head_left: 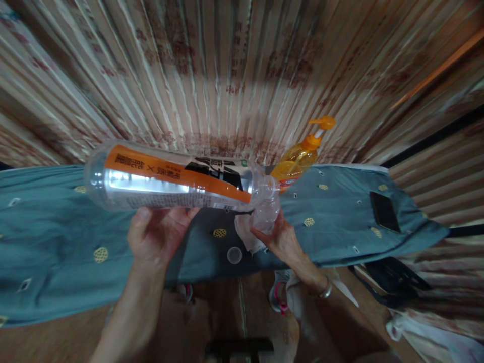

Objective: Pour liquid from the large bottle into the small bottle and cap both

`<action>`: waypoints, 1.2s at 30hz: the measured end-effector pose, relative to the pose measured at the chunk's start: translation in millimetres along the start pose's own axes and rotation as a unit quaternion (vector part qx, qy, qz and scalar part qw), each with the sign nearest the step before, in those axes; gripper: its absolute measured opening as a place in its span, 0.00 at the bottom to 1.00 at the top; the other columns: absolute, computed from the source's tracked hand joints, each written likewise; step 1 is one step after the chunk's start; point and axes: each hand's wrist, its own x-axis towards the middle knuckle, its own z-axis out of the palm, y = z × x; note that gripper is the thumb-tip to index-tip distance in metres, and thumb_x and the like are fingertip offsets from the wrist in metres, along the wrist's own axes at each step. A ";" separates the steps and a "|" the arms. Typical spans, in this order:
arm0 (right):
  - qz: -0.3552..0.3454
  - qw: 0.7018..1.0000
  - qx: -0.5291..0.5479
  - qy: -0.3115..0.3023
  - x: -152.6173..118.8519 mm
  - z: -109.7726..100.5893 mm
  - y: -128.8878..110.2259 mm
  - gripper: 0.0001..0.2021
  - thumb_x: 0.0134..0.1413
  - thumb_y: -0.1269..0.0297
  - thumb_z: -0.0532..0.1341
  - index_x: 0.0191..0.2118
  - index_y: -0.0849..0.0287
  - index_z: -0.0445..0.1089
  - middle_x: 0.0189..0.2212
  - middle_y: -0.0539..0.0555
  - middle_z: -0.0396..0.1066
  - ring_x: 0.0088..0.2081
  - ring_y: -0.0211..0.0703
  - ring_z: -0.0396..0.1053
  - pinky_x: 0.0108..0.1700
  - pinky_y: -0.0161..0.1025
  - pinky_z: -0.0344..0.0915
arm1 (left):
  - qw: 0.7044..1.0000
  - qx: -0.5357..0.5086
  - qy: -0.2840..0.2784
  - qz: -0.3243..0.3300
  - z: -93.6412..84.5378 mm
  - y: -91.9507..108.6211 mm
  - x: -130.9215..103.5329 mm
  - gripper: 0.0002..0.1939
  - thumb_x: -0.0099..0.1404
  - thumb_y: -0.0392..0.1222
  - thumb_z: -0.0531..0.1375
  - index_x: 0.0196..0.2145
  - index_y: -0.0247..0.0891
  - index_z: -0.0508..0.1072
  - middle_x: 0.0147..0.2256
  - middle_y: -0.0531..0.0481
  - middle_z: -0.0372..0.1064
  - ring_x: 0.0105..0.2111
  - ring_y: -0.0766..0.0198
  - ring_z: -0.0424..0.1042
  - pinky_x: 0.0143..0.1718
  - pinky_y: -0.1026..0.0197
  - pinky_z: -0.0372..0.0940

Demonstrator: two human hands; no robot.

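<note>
A large clear bottle [170, 176] lies almost level across the foreground in the head view, held above a table covered with a green-blue cloth [321, 247]. Its neck, pointing to the right, meets the top of a small clear bottle [265, 214]. The left hand [161, 232] is partly curled and supports the large bottle from below, palm up, its fingertips partly hidden. The right hand [282, 239], a bracelet [325, 287] at the wrist, is closed around the small bottle. Just behind it stands a pump bottle [297, 164] of amber liquid, leaning in the frame; near the table's front edge are a pale cloth [245, 232] and a clear round disc [234, 255]. A dark flat object [384, 212] lies at the right.

The meeting of the 2 necks looks the weak point: a slip of either hand could part them and, if there is liquid inside, wet the tablecloth. The large bottle, propped from 1 side, could roll or tip off the palm; a swing of its neck could knock the pump bottle.

Black Chinese characters on the large bottle's label seem to read "魔力"; smaller ones on its orange band, upside down, appear to include "能量" and an "×". Fine print, the pump bottle's red label and the curtain's [227, 65] lettering cannot be made out.
</note>
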 end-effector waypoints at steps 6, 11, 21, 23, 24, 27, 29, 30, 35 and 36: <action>-0.003 1.000 0.007 0.006 0.4 0.1 0.1 0.50 0.61 0.38 0.68 0.76 0.70 0.55 0.54 0.74 0.83 0.50 0.67 0.85 0.47 0.57 0.83 | 1.000 0.011 0.006 -0.014 1.1 0.5 -1.0 0.38 0.43 0.55 0.84 0.52 0.50 0.82 0.51 0.45 0.83 0.57 0.37 0.78 0.40 0.51 0.83; -0.006 1.000 -0.003 0.014 -0.4 2.2 2.6 0.50 0.60 0.40 0.69 0.76 0.68 0.55 0.52 0.74 0.84 0.48 0.68 0.85 0.45 0.57 0.83 | 1.000 0.016 0.002 -0.001 0.7 -0.1 -0.2 0.40 0.43 0.57 0.84 0.53 0.51 0.82 0.52 0.44 0.82 0.56 0.36 0.78 0.37 0.52 0.83; -0.007 1.000 -0.005 0.020 0.2 3.0 -0.2 0.49 0.62 0.39 0.68 0.75 0.70 0.56 0.54 0.76 0.83 0.50 0.71 0.85 0.47 0.61 0.83 | 1.000 0.011 0.003 -0.004 -1.5 -0.8 -0.1 0.36 0.44 0.55 0.84 0.51 0.52 0.83 0.53 0.44 0.81 0.56 0.38 0.79 0.40 0.50 0.83; -0.013 1.000 -0.006 0.023 0.8 2.3 -1.1 0.48 0.62 0.39 0.68 0.74 0.70 0.57 0.53 0.76 0.83 0.49 0.70 0.85 0.47 0.61 0.83 | 1.000 0.007 0.005 0.003 -0.9 -1.2 -0.4 0.37 0.44 0.55 0.83 0.53 0.52 0.83 0.54 0.44 0.81 0.58 0.36 0.78 0.40 0.50 0.83; -0.015 1.000 -0.006 0.023 1.1 1.9 -1.5 0.47 0.62 0.40 0.68 0.74 0.69 0.57 0.53 0.75 0.83 0.49 0.70 0.85 0.47 0.60 0.83 | 1.000 0.007 0.006 0.002 -0.3 -1.3 -0.6 0.39 0.44 0.55 0.83 0.54 0.53 0.83 0.55 0.43 0.81 0.59 0.35 0.77 0.40 0.50 0.83; -0.016 1.000 -0.010 0.017 1.3 1.3 -2.2 0.47 0.62 0.42 0.69 0.75 0.67 0.57 0.53 0.73 0.84 0.49 0.69 0.85 0.47 0.59 0.83 | 1.000 0.007 0.013 -0.004 1.9 -1.7 -0.9 0.41 0.41 0.55 0.84 0.55 0.54 0.82 0.55 0.44 0.81 0.60 0.34 0.76 0.40 0.50 0.83; -0.012 1.000 -0.017 0.018 0.9 2.1 -1.8 0.48 0.61 0.43 0.70 0.75 0.67 0.56 0.52 0.73 0.84 0.49 0.69 0.85 0.46 0.58 0.83 | 1.000 0.006 0.018 -0.005 3.1 -2.2 -0.7 0.41 0.41 0.56 0.84 0.54 0.55 0.82 0.54 0.45 0.81 0.60 0.36 0.76 0.40 0.50 0.83; -0.010 1.000 -0.020 0.020 0.6 2.8 -1.5 0.48 0.60 0.43 0.71 0.75 0.67 0.56 0.52 0.73 0.84 0.48 0.69 0.86 0.46 0.58 0.83 | 1.000 0.005 0.018 -0.003 3.4 -2.5 -0.5 0.41 0.41 0.56 0.84 0.54 0.55 0.82 0.54 0.45 0.81 0.59 0.36 0.77 0.41 0.50 0.83; -0.014 0.999 -0.019 0.024 -1.3 5.1 0.7 0.48 0.61 0.43 0.70 0.75 0.69 0.56 0.52 0.74 0.84 0.47 0.69 0.86 0.45 0.59 0.83 | 1.000 -0.001 0.016 0.002 2.5 -4.0 0.3 0.42 0.41 0.55 0.84 0.55 0.54 0.82 0.54 0.45 0.81 0.60 0.35 0.76 0.40 0.49 0.83; -0.012 0.999 -0.019 0.023 -1.5 4.9 0.8 0.48 0.61 0.43 0.70 0.75 0.68 0.56 0.52 0.74 0.84 0.47 0.69 0.86 0.44 0.59 0.84 | 1.000 -0.002 0.017 0.001 2.2 -4.0 0.3 0.42 0.41 0.55 0.84 0.56 0.55 0.82 0.55 0.45 0.81 0.61 0.34 0.75 0.40 0.49 0.83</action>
